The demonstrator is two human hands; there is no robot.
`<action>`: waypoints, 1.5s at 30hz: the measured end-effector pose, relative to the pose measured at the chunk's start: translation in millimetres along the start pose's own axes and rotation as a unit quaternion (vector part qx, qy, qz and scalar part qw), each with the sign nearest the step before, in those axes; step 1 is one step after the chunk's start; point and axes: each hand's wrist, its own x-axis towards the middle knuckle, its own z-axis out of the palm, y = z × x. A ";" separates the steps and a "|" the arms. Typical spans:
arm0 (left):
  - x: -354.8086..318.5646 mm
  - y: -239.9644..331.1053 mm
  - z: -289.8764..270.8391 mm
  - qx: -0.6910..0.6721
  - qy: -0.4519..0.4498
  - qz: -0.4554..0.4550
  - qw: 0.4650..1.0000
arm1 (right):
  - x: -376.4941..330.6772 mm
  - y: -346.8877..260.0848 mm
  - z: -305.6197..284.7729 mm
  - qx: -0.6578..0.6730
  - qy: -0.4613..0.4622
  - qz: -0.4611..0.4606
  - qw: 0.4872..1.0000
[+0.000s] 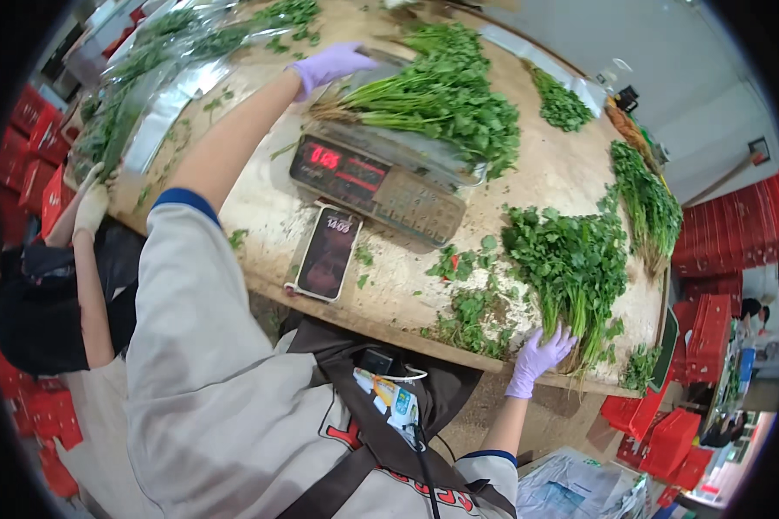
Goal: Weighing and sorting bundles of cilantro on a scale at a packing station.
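On the pale counter [260,203], the gloved left hand [331,62] is closing on a light, floppy herb bunch [433,95] atop the scale [381,177], best gripped by its stems, while the right hand [537,356] is resting spread on another bunch [571,268].

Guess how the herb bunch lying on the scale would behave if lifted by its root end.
The herb bunch on the scale looks long, thin-stemmed and leafy, so it would probably droop at the leaf end. It seems unbound, so stems may slip loose; stray leaves already litter the table. Likely light for its bulk. The left hand rests at its root end.
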 end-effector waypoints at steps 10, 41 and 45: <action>-33.5 19.7 74.7 0.175 -0.038 0.012 0.984 | -2.3 3.8 3.4 -0.003 0.030 0.003 1.000; -138.1 162.6 176.4 -0.542 -0.187 -0.023 0.819 | 96.1 -223.5 -44.9 0.611 -0.369 0.129 0.689; -145.9 159.8 181.4 -0.517 -0.207 -0.078 0.827 | 89.3 -215.8 -42.7 0.647 -0.368 0.197 0.639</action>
